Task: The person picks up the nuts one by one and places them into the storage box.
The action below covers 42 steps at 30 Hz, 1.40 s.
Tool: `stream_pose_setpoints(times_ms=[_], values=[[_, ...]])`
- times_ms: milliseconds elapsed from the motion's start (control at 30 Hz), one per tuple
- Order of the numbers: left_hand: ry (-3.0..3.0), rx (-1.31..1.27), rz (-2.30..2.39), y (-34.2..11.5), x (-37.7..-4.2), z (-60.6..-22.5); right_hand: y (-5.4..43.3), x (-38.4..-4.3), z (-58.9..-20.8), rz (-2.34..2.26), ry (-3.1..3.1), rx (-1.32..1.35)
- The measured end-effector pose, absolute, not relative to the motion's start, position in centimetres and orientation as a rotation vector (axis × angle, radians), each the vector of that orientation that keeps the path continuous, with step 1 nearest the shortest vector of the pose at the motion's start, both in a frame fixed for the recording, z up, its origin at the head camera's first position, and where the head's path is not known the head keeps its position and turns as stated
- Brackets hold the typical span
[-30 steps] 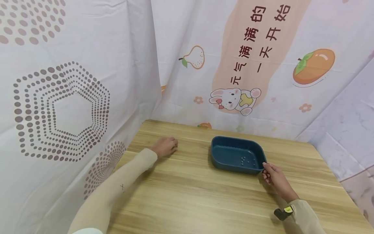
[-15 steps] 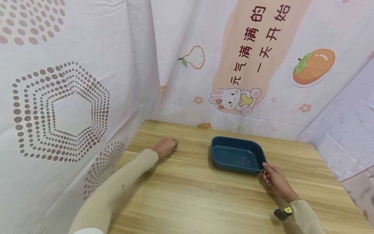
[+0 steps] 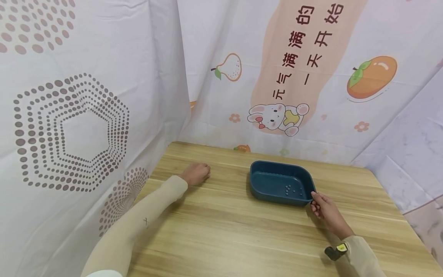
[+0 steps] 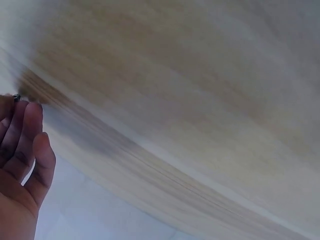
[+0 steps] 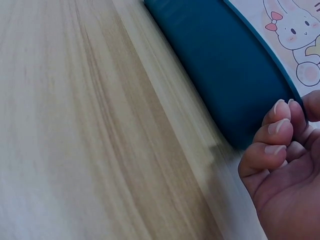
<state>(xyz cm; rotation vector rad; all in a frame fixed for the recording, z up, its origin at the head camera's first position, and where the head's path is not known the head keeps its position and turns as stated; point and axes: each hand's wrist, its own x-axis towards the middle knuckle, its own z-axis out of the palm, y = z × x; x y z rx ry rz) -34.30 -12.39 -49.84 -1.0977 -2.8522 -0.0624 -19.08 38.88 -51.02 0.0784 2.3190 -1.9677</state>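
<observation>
A dark blue tray (image 3: 273, 199) with rounded corners stands on the wooden table, and several small nuts (image 3: 287, 191) lie in its right half. At the tray's near right corner my right hand (image 3: 327, 213) pinches the rim between thumb and forefinger; in the right wrist view the other fingers curl against the outer wall. Off to the left, low over the table, is my left hand (image 3: 196, 174). The left wrist view shows a small dark metal nut (image 4: 17, 97) at the tips of its thumb and forefinger, mostly covered by them.
The wooden table (image 3: 221, 238) runs back to a printed curtain (image 3: 214, 115) close behind the tray. Another white curtain (image 3: 145, 96) borders the table's left side. A black device with a yellow label (image 3: 335, 252) sits at the right wrist.
</observation>
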Motion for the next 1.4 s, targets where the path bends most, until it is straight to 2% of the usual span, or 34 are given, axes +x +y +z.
stream_pose_setpoints(times_ms=[833,1400], values=[[-2.772,-1.166,-0.075,-13.1,-34.1,-50.1,38.9,-19.1,-51.0,-1.996,2.296,0.076],[-2.783,-1.180,-0.166,-11.6,-34.5,-48.8,38.8,-19.0,-51.1,-2.030,2.265,0.077]])
